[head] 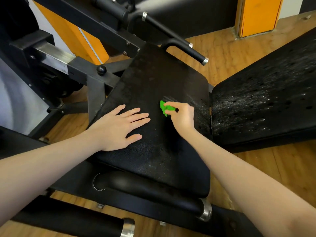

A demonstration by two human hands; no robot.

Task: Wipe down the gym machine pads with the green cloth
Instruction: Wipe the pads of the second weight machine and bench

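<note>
A black seat pad (pixel 153 79) of the gym machine fills the middle of the view. My right hand (pixel 182 117) grips a bunched green cloth (pixel 164 107) and holds it against the pad's right half, near the pad's right edge. Grey smear marks show on the pad just above the cloth. My left hand (pixel 122 126) lies flat on the pad's left half with its fingers spread and straight. A second black pad (pixel 266 100), speckled with pale marks and small holes, slopes up to the right of the seat.
Black handle bars (pixel 183 46) with chrome ends stick out beyond the seat's far end. Black frame tubes (pixel 71 221) with chrome collars run along the bottom. A frame post with a knob (pixel 101 70) stands to the left. Wooden floor (pixel 227 53) and an orange column (pixel 258 16) lie behind.
</note>
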